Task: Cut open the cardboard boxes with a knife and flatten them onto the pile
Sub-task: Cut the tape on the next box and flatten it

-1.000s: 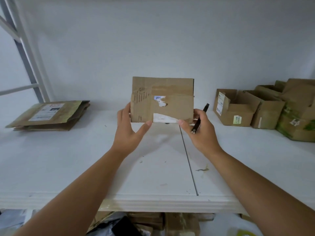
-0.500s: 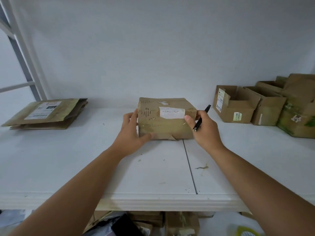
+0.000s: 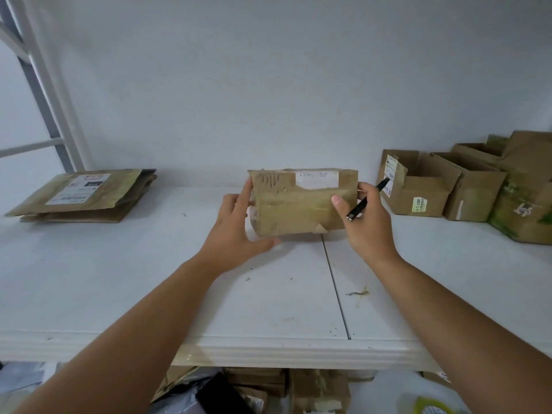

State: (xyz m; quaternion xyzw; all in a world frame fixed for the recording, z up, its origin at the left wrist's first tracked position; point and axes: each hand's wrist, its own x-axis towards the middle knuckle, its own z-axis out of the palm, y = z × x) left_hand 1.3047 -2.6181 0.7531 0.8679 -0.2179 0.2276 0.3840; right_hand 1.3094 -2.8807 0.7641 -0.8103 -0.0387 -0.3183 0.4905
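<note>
At the centre of the frame, a small brown cardboard box [image 3: 301, 201] sealed with tape sits on the white table [image 3: 119, 279], held between 2 hands. The left hand [image 3: 239, 225] touches the box's left end with its fingers fairly straight and spread, thumb lying along the lower front edge. The right hand [image 3: 366, 216] grips the right end, thumb pressed on the front face, while its fingers pinch a slim black knife [image 3: 368, 199] that slants up to the right. A white label [image 3: 317, 179] covers part of the box's top, and the front carries glossy tape and a torn flap at the lower right corner. Bare table stretches on both sides and toward the near edge, split by a seam running below the box. A pile of flattened brown cardboard [image 3: 80, 195] lies at middle left, well apart. Several open brown cardboard boxes [image 3: 466, 186] cluster at middle right against the white wall [image 3: 268, 85].
</note>
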